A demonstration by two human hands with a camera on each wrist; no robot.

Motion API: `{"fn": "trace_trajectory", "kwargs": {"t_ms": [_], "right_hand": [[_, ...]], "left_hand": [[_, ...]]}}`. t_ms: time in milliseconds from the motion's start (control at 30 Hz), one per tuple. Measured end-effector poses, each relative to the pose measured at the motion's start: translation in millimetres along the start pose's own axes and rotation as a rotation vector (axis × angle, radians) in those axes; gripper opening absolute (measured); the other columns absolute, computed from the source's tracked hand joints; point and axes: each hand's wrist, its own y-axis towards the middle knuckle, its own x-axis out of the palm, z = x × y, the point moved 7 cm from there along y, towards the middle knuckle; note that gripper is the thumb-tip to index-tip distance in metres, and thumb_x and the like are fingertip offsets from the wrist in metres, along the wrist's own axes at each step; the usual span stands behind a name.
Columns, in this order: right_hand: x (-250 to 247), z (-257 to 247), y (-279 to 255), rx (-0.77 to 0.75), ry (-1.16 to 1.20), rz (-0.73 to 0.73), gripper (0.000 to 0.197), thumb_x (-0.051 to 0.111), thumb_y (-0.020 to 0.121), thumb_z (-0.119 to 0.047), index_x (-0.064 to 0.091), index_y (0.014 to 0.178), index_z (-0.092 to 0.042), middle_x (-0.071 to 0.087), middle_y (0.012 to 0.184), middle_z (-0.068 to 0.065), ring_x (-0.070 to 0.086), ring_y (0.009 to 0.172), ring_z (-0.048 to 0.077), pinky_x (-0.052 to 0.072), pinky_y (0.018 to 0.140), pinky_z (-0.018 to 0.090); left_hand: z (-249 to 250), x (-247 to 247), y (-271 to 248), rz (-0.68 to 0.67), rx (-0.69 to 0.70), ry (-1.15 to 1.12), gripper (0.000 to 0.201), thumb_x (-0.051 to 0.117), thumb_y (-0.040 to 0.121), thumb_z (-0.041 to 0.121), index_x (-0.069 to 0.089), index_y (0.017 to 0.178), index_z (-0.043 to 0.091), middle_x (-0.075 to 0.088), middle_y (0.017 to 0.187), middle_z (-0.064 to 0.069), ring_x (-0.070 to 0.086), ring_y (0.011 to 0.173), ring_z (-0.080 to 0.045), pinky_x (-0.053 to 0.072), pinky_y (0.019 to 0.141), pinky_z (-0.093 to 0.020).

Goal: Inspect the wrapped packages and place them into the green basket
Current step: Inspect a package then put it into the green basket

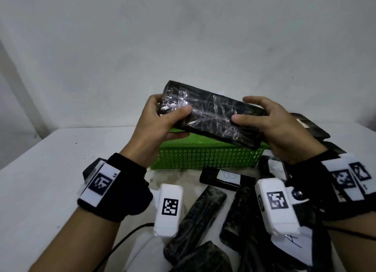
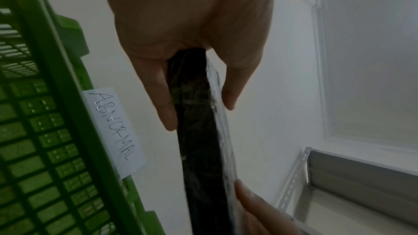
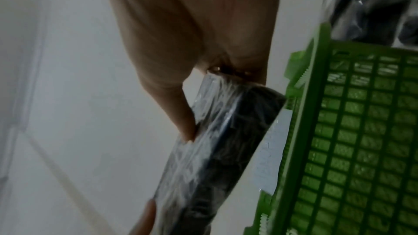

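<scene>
Held package: we hold one black package wrapped in clear film (image 1: 211, 114) in the air above the green basket (image 1: 203, 155), long side roughly level, right end tilted lower.
Left hand: our left hand (image 1: 160, 125) grips the left end, thumb on the face turned to us, fingers curled round the far edge.
Right hand: our right hand (image 1: 272, 125) grips the right end, thumb pressed on the near face, fingers over the top edge.
Left wrist view: the package (image 2: 199, 131) runs edge-on between thumb and fingers (image 2: 160, 99); a fingertip of the other hand touches its far end.
Right wrist view: the film-wrapped package (image 3: 217, 149) sits just beside the basket rim (image 3: 300, 131).
Basket: it stands on the white table (image 1: 50, 170); its lattice wall faces us.
Basket label: a white paper label (image 2: 115, 131) taped to the rim reads "ABNORMAL".
Remaining packages: several black wrapped packages (image 1: 195, 221) lie on the table in front of and right of the basket; one (image 1: 226, 178) carries a white tag with a handwritten mark.
</scene>
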Motion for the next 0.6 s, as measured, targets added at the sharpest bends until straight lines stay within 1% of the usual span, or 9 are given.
{"fn": "trace_trajectory", "kwargs": {"t_ms": [67, 133, 233, 300, 333, 400, 467, 533, 600], "right_hand": [[-2, -6, -3, -0.070, -0.087, 0.027, 0.073, 0.089, 0.057, -0.024, 0.063, 0.126, -0.023, 0.071, 0.115, 0.007, 0.075, 0.093, 0.019, 0.059, 0.080, 0.031], [-6, -13, -5, -0.170, -0.177, 0.087, 0.055, 0.091, 0.067, -0.015, 0.068, 0.116, -0.026, 0.072, 0.112, 0.007, 0.074, 0.096, 0.022, 0.061, 0.085, 0.038], [-5, -15, -4, -0.263, -0.249, 0.125, 0.040, 0.091, 0.067, -0.010, 0.073, 0.099, -0.026, 0.076, 0.100, 0.004, 0.074, 0.093, 0.021, 0.060, 0.088, 0.046], [-5, -14, -3, -0.291, -0.278, 0.135, 0.037, 0.092, 0.066, -0.010, 0.073, 0.093, -0.026, 0.077, 0.093, 0.000, 0.075, 0.089, 0.018, 0.061, 0.087, 0.046], [-6, -16, -3, -0.313, -0.286, 0.145, 0.036, 0.092, 0.066, -0.010, 0.072, 0.091, -0.027, 0.076, 0.091, -0.003, 0.075, 0.088, 0.016, 0.061, 0.086, 0.044], [-8, -25, -6, -0.398, -0.310, 0.179, 0.035, 0.091, 0.067, -0.010, 0.069, 0.087, -0.029, 0.073, 0.087, -0.010, 0.072, 0.084, 0.006, 0.061, 0.083, 0.035], [-8, -33, -11, -0.507, -0.372, 0.213, 0.034, 0.089, 0.070, -0.008, 0.066, 0.087, -0.026, 0.069, 0.086, -0.014, 0.067, 0.080, -0.004, 0.056, 0.077, 0.018], [-7, -37, -14, -0.581, -0.430, 0.226, 0.032, 0.087, 0.072, -0.007, 0.064, 0.089, -0.022, 0.069, 0.090, -0.008, 0.066, 0.083, -0.001, 0.049, 0.074, 0.010], [-3, -36, -14, -0.614, -0.482, 0.189, 0.031, 0.086, 0.073, -0.012, 0.062, 0.089, -0.024, 0.067, 0.100, -0.001, 0.067, 0.092, 0.010, 0.051, 0.082, 0.018]], "left_hand": [[-4, 1, -2, -0.007, -0.007, 0.069, 0.050, 0.077, 0.081, 0.023, 0.050, 0.122, 0.014, 0.068, 0.112, -0.004, 0.074, 0.087, -0.014, 0.060, 0.064, -0.032], [-6, 2, -3, -0.005, 0.003, 0.123, 0.047, 0.079, 0.080, 0.027, 0.054, 0.118, 0.018, 0.070, 0.112, -0.003, 0.074, 0.091, -0.015, 0.059, 0.062, -0.032], [-7, 0, -3, 0.013, 0.059, 0.177, 0.043, 0.080, 0.080, 0.029, 0.056, 0.115, 0.024, 0.071, 0.110, 0.000, 0.073, 0.094, -0.016, 0.056, 0.057, -0.029], [-7, 0, -4, 0.026, 0.092, 0.211, 0.047, 0.080, 0.080, 0.033, 0.055, 0.119, 0.027, 0.070, 0.114, 0.002, 0.072, 0.098, -0.016, 0.058, 0.061, -0.031], [-7, 0, -5, 0.030, 0.106, 0.237, 0.054, 0.079, 0.078, 0.042, 0.053, 0.124, 0.029, 0.067, 0.120, 0.004, 0.070, 0.104, -0.017, 0.060, 0.068, -0.034], [-6, 2, -6, 0.030, 0.098, 0.293, 0.075, 0.069, 0.073, 0.071, 0.047, 0.135, 0.036, 0.057, 0.137, 0.009, 0.062, 0.118, -0.015, 0.060, 0.080, -0.041], [-6, 4, -8, 0.029, 0.026, 0.266, 0.079, 0.051, 0.072, 0.084, 0.048, 0.135, 0.037, 0.054, 0.140, 0.010, 0.063, 0.116, -0.018, 0.060, 0.079, -0.042], [-2, 6, -7, 0.024, -0.023, 0.220, 0.063, 0.048, 0.080, 0.078, 0.056, 0.120, 0.031, 0.060, 0.130, 0.007, 0.072, 0.096, -0.027, 0.062, 0.074, -0.042], [0, 6, -6, 0.028, -0.024, 0.091, 0.038, 0.060, 0.091, 0.053, 0.057, 0.100, 0.017, 0.065, 0.112, -0.005, 0.073, 0.087, -0.031, 0.062, 0.076, -0.042]]}}
